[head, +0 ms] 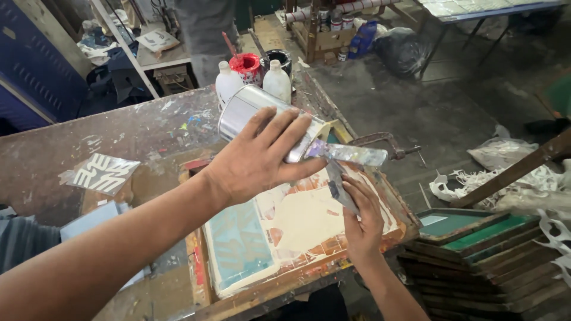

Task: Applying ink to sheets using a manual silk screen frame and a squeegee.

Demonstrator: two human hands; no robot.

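My left hand (256, 157) grips a shiny metal can (241, 107), tipped on its side over a wooden screen-printing frame (285, 279). My right hand (360, 217) holds a flat paint-smeared spatula (348, 157), whose blade reaches into the can's mouth. Cream-coloured ink (303, 220) is spread across the frame's mesh, with pale blue lettering shapes showing at its left part. The frame lies on a paint-stained workbench (89, 134).
Two white plastic bottles (278, 80), a red-lidded pot (247, 65) and a black pot stand at the bench's far end. A printed black-and-white sheet (104, 173) lies at left. Stacked wooden frames (482, 249) sit at lower right. A person stands behind the bench (205, 35).
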